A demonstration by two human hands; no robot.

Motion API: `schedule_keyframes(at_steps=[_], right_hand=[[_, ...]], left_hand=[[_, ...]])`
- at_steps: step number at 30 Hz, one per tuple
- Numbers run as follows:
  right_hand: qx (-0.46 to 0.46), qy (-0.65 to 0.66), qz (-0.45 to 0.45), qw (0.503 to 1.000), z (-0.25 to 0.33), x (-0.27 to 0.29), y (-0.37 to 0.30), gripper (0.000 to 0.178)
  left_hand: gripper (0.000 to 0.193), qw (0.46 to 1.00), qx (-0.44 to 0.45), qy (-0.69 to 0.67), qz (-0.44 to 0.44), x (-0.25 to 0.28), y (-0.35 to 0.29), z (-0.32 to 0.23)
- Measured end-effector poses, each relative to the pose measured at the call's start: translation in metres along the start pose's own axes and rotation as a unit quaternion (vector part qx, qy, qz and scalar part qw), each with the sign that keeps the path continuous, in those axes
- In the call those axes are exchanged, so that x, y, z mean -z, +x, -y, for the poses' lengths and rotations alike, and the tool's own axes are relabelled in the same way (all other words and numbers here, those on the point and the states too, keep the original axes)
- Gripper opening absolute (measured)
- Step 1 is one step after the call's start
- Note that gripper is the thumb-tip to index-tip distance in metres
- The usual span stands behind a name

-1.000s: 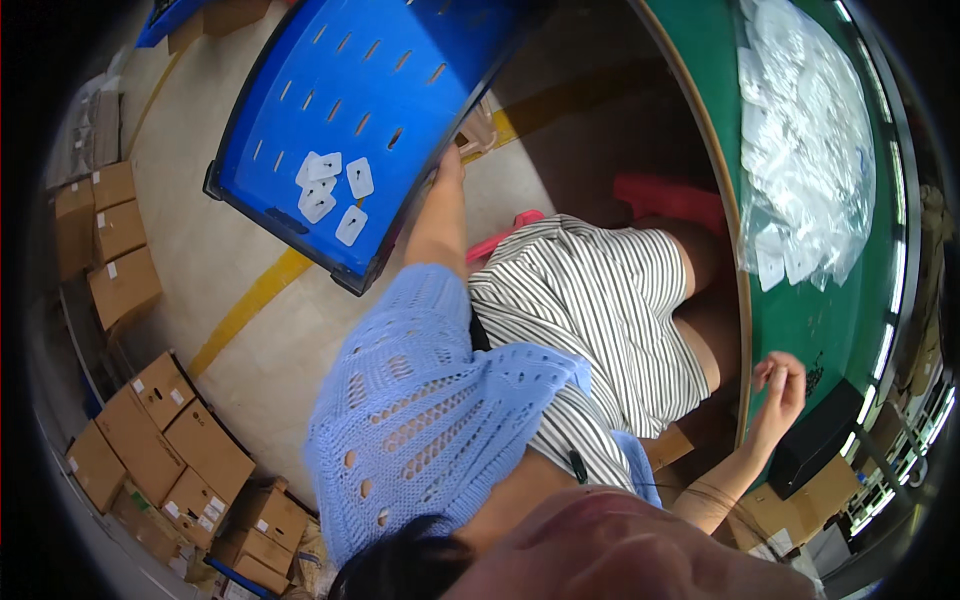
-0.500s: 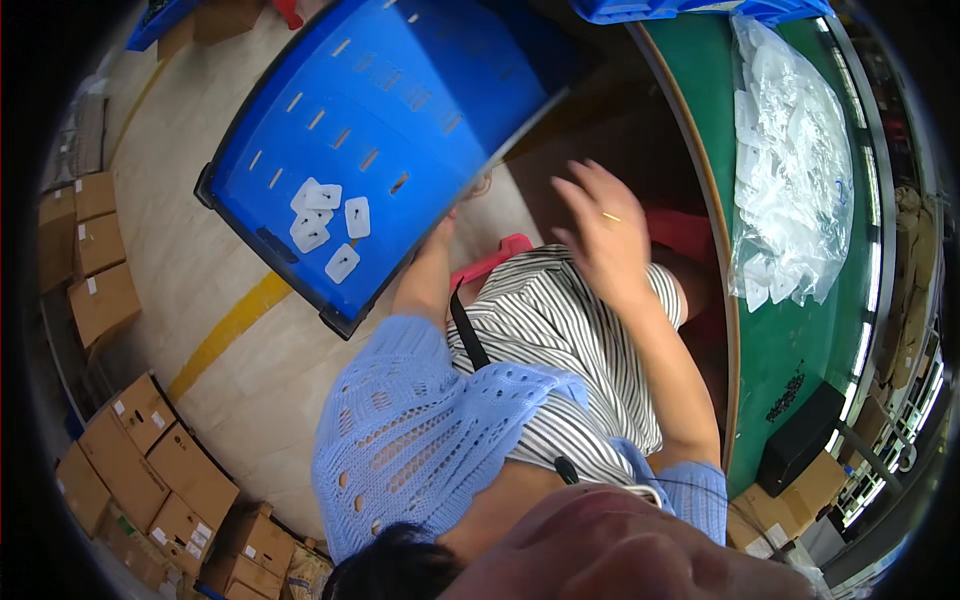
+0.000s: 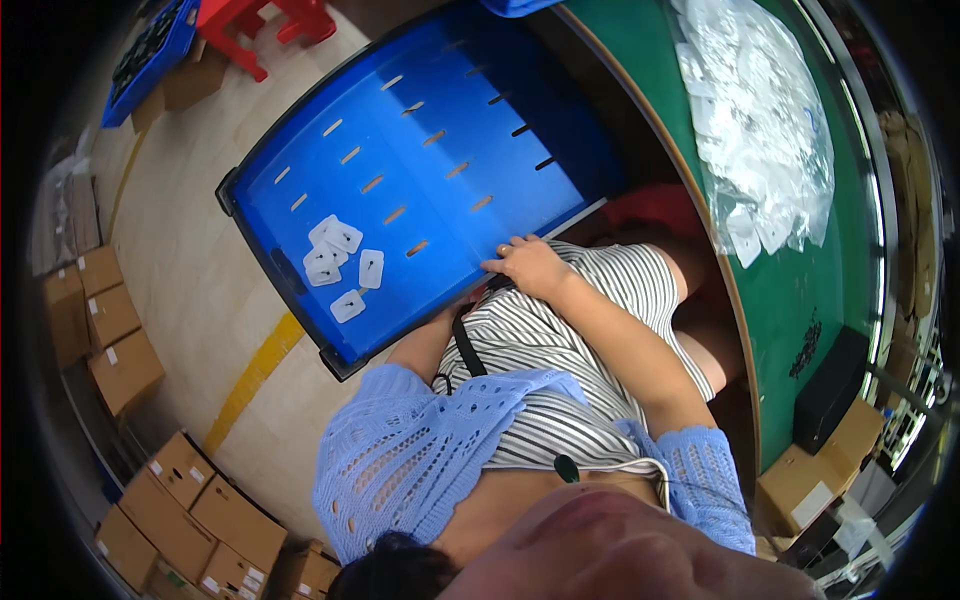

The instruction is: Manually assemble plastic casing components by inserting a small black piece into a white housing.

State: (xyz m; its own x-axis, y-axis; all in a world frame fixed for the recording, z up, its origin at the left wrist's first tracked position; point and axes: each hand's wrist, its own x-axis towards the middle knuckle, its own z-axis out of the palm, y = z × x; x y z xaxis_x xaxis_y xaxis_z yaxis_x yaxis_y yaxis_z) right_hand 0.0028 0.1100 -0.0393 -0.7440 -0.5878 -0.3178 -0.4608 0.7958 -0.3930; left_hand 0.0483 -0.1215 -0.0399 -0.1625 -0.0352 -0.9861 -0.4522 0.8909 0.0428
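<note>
A big blue slotted plastic crate (image 3: 440, 228) with dark corners lies tilted across my lap, on the left of the green table. At its left end rest several small white rounded-rectangular pieces (image 3: 371, 268), each with a dark mark in the middle; some overlap in a pile. My right hand (image 3: 535, 266), with a ring on one finger, has its fingers curled over the crate's near rim. The left forearm (image 3: 420, 345) runs under the same rim, and the crate hides my left hand and its fingers.
On the green table (image 3: 800, 290) to the right lie a clear bag of white pieces (image 3: 755, 120), small dark bits (image 3: 806, 350) and a black box (image 3: 832, 390). Cardboard cartons (image 3: 185, 510) are stacked at left. A red stool (image 3: 265, 30) and a blue bin (image 3: 150, 60) stand far left.
My right hand has come from above my lap to the crate's near rim. The crate has swung down flatter, showing more of its floor. The white pieces stay at its left end.
</note>
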Motion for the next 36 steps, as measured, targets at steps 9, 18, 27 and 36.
schedule_keyframes(at_steps=[9,18,27,36], right_hand=[[0.046,-0.051,-0.017,0.997,-0.013,-0.018,0.006,0.021],[-0.005,0.137,-0.282,0.95,0.004,0.024,-0.085,0.03],[-0.29,0.118,-0.579,0.753,-0.002,0.075,-0.277,0.015],[-0.51,0.049,-0.671,0.536,-0.029,0.056,-0.391,0.015]], left_hand=[[0.021,0.945,-0.152,0.286,0.048,-0.005,-0.054,0.009],[0.019,0.768,-0.423,0.475,0.07,0.038,-0.094,-0.096],[0.03,0.389,-0.85,0.254,-0.247,-0.04,-0.184,-0.337],[0.048,0.414,-0.702,0.489,-0.309,-0.049,-0.179,-0.398]])
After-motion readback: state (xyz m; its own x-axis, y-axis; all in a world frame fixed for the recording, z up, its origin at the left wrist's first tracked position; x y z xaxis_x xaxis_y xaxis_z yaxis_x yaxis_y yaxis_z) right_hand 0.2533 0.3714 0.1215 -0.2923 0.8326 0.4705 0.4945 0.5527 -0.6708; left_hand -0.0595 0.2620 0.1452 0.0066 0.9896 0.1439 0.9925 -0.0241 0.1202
